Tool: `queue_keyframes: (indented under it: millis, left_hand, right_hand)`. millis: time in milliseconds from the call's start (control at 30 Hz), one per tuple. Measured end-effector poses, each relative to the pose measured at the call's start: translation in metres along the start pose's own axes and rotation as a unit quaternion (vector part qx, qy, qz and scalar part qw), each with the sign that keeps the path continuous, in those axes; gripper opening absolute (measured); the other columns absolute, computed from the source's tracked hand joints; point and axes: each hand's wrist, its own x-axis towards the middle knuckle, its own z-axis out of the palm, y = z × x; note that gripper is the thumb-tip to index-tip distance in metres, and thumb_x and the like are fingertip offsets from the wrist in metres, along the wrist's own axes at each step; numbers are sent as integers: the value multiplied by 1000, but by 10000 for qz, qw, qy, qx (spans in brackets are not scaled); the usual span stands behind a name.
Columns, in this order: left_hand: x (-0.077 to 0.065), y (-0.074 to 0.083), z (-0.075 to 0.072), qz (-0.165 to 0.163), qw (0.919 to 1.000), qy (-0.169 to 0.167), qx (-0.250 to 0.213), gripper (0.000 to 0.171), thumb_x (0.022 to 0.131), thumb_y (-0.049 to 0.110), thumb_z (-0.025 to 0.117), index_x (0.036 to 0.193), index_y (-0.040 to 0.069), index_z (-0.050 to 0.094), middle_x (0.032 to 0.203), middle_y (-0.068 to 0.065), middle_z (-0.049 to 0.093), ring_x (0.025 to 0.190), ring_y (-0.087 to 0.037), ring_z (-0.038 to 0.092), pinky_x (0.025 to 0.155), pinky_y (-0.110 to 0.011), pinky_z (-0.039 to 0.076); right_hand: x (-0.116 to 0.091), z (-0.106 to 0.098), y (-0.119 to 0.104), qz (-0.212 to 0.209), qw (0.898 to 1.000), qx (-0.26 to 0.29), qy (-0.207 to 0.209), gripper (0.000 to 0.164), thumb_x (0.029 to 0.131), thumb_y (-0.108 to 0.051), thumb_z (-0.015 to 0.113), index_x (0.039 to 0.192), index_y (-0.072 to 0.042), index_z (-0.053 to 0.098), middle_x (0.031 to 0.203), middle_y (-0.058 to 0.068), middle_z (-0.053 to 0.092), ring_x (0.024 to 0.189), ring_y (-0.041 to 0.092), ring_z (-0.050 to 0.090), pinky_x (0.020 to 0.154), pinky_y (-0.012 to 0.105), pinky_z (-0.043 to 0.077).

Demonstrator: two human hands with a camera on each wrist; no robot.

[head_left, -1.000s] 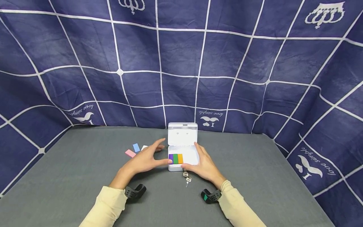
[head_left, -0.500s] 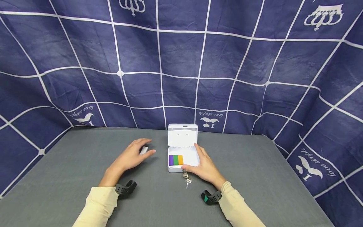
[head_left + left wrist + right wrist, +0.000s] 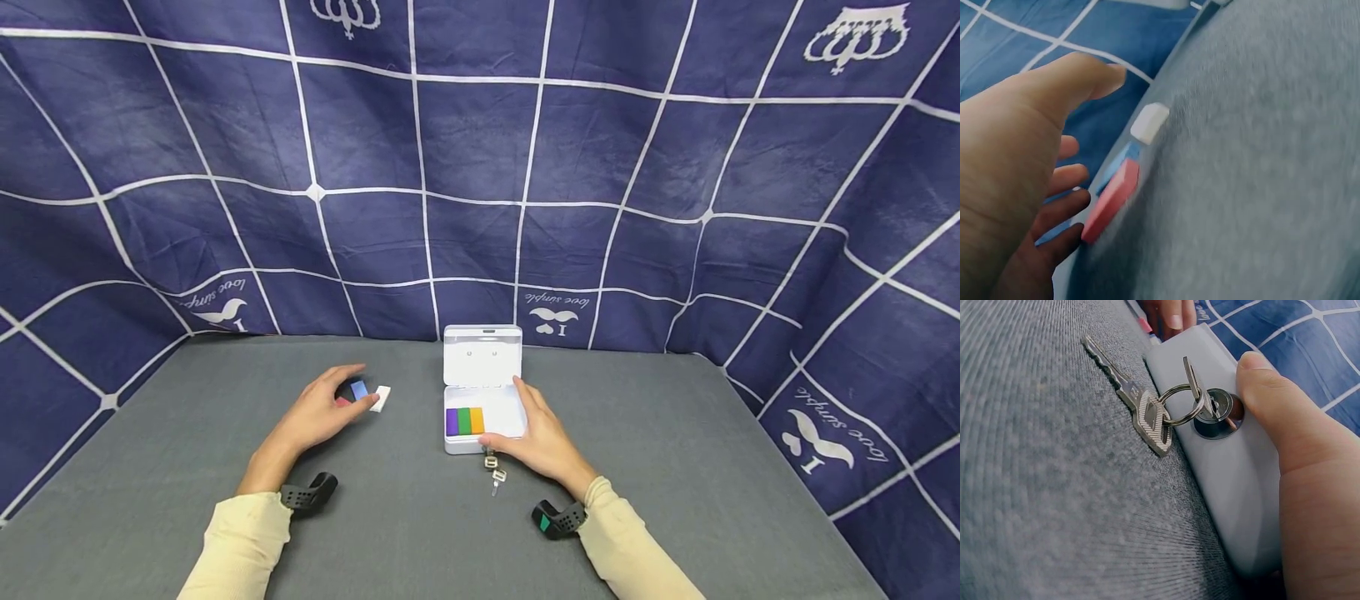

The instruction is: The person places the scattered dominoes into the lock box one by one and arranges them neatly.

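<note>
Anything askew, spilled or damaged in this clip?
Nothing looks spilled or damaged. The white block, blue block and pink block lie at differing angles by the left hand, unlike the tidy row of colored blocks in the white box.

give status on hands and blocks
Left hand at pink block, blue block, white block, ungripped. Right hand holds open white lockbox; purple block, green block, orange block inside. Keys outside, seemingly clear.

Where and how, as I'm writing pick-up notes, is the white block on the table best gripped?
Probably mid-length, pinched across its two long sides from above. The white block lies flat and is longer than wide; a narrow gap separates it from the blue block, and its other long side faces bare table.
</note>
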Motion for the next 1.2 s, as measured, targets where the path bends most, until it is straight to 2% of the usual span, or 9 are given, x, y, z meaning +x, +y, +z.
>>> queue_keyframes:
  millis: [133, 333, 500, 700, 933, 1200]
  left_hand:
    - [-1, -6, -2, -58, 9999, -89, 82, 73, 84, 47, 76, 141, 7, 54, 140, -20, 57, 131, -40, 53, 107, -58, 42]
    - [-3, -10, -16, -244, 9994, -224, 52, 78, 82, 48, 79, 141, 4, 53, 139, -23, 58, 128, -43, 55, 105, -58, 43]
    - [-5, -11, -20, -274, 9987, -328, 273, 79, 77, 49, 82, 136, 2, 58, 125, -19, 67, 114, -35, 62, 97, -52, 46]
    - [-7, -12, -19, -202, 9981, -225, 534, 73, 72, 46, 86, 125, 2, 65, 102, -8, 67, 92, -22, 57, 81, -42, 35]
    - [-8, -14, -18, -220, 9981, -168, 541, 61, 75, 41, 85, 119, 2, 69, 97, -8, 66, 88, -20, 56, 80, -39, 35]
    - [-7, -14, -18, -334, 9979, -213, 509, 50, 75, 40, 85, 108, 6, 74, 90, -6, 65, 84, -18, 54, 71, -32, 39]
  right_hand:
    - [1, -1, 1, 4, 10000, -12, -26, 118, 68, -67, 81, 159, -14, 26, 155, 10, 42, 138, 30, 48, 114, 50, 40]
    - [1, -2, 0, -26, 10000, 14, -10, 119, 68, -67, 81, 159, -14, 26, 155, 10, 42, 137, 31, 49, 114, 50, 41]
    - [0, -2, 0, 22, 10000, -3, -39, 119, 68, -68, 81, 159, -15, 25, 155, 9, 41, 138, 30, 48, 114, 50, 40]
    - [0, -2, 0, 12, 10000, -17, -28, 119, 68, -67, 81, 159, -15, 26, 155, 10, 42, 138, 31, 48, 114, 50, 40]
    - [1, -2, 0, 5, 10000, 28, -1, 119, 68, -68, 80, 159, -16, 26, 155, 9, 42, 137, 31, 49, 113, 51, 41]
    - [0, 0, 2, 3, 10000, 10, 29, 119, 67, -71, 79, 159, -16, 26, 155, 9, 41, 137, 31, 49, 113, 51, 41]
